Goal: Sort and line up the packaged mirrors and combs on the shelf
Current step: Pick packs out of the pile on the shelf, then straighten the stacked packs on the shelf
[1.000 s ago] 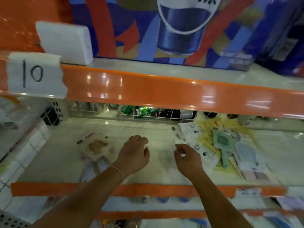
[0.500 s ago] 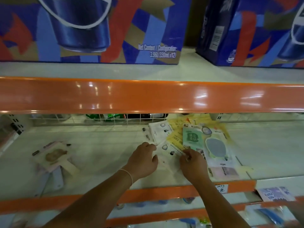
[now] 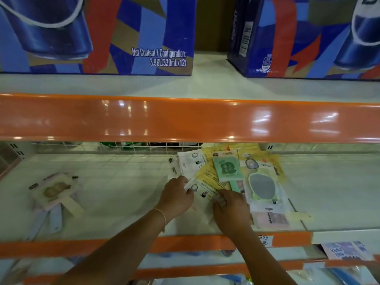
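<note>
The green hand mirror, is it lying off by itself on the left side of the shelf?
No, the green hand mirror lies on the pile of packets right of centre.

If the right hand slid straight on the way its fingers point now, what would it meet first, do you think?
Probably the green mirror package: the right hand points up and away over the yellow packets, and the green handle lies just beyond its fingers, though depth is unclear.

Both forearms reach forward and up, side by side, backs of the hands to the camera. The left hand (image 3: 177, 197) has its fingers curled, pinching at the fingertips; a thin band circles its wrist. The right hand (image 3: 231, 210) lies near it, fingers bent downward.
</note>
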